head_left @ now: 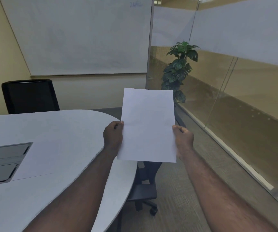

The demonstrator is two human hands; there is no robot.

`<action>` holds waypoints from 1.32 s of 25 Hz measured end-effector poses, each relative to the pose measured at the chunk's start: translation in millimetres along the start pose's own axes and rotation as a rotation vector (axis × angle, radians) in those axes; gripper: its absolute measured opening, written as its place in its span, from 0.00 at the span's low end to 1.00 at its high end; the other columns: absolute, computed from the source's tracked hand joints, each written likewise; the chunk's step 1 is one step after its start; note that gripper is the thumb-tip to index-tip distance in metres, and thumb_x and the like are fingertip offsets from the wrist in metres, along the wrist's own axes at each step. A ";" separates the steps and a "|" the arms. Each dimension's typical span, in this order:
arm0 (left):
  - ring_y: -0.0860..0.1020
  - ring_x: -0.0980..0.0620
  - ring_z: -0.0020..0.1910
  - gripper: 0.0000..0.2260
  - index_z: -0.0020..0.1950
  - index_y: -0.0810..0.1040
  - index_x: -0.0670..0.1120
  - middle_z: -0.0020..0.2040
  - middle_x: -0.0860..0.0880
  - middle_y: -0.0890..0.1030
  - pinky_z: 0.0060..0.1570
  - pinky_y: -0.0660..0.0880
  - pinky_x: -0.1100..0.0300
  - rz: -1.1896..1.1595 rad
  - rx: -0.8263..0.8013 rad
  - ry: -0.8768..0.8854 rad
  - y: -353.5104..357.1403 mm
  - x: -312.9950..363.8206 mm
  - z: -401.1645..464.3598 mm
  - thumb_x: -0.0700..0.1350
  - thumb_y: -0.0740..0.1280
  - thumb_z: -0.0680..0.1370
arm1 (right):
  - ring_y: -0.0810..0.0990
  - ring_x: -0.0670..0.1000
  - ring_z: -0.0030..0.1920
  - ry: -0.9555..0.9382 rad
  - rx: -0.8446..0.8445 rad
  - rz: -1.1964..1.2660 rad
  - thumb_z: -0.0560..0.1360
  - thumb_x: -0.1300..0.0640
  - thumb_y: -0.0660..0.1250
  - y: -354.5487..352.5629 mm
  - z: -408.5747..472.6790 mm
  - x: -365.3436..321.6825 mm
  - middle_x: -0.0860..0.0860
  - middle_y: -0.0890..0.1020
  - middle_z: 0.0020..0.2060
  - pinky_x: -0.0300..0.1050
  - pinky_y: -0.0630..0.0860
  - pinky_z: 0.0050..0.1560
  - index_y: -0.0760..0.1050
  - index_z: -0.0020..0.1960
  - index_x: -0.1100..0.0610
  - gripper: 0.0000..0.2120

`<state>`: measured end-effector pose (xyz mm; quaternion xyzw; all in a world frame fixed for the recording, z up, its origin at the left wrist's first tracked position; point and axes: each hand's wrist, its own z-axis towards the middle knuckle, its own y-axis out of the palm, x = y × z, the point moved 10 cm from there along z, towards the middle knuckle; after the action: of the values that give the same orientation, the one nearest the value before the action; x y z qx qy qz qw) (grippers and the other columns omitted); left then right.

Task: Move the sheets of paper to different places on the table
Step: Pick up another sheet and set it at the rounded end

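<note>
A blank white sheet of paper is held upright in the air beyond the rounded right end of the grey-white table. My left hand pinches its left edge and my right hand pinches its right edge, both about halfway up. A second white sheet lies flat on the table to the left, beside the recessed panel, hard to tell from the tabletop.
A grey recessed cable panel sits in the table at the left. One black office chair stands behind the table, another is tucked under its right end. A potted plant stands by the glass wall; a whiteboard hangs behind.
</note>
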<state>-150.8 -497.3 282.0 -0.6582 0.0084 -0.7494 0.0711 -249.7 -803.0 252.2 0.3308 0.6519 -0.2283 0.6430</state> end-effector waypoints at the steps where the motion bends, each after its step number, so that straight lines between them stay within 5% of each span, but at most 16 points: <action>1: 0.75 0.48 0.41 0.11 0.41 0.79 0.43 0.41 0.46 0.81 0.45 0.73 0.53 -0.001 -0.008 0.007 10.4 2.7 3.4 0.47 0.64 0.78 | 0.82 0.52 0.40 0.004 0.006 0.005 0.77 0.56 0.68 -5.9 8.6 -1.2 0.52 0.84 0.39 0.45 0.79 0.40 0.79 0.43 0.54 0.04; 20: 0.71 0.61 0.29 0.12 0.35 0.76 0.49 0.33 0.54 0.76 0.29 0.69 0.69 -0.056 -0.119 0.012 228.1 12.7 151.3 0.47 0.66 0.78 | 0.85 0.55 0.44 0.008 0.080 0.039 0.75 0.53 0.69 -37.8 245.9 -16.8 0.54 0.86 0.44 0.50 0.83 0.46 0.81 0.48 0.56 0.07; 28: 0.72 0.63 0.27 0.11 0.36 0.75 0.48 0.33 0.54 0.75 0.25 0.67 0.73 -0.037 -0.077 -0.009 312.4 14.7 181.3 0.48 0.65 0.79 | 0.84 0.48 0.37 -0.005 0.019 0.062 0.76 0.55 0.69 -53.5 348.0 -24.5 0.48 0.85 0.37 0.39 0.78 0.32 0.81 0.45 0.54 0.04; 33: 0.74 0.54 0.35 0.11 0.37 0.75 0.48 0.36 0.52 0.78 0.32 0.71 0.67 -0.074 -0.003 -0.054 365.0 4.4 185.4 0.48 0.65 0.78 | 0.85 0.54 0.47 0.021 -0.080 0.044 0.76 0.56 0.69 -67.0 418.8 -19.4 0.53 0.86 0.44 0.49 0.83 0.47 0.82 0.52 0.60 0.08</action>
<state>66.7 -844.0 272.3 -0.6781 -0.0167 -0.7336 0.0425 -11.3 -1153.8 234.0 0.3213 0.6598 -0.1847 0.6537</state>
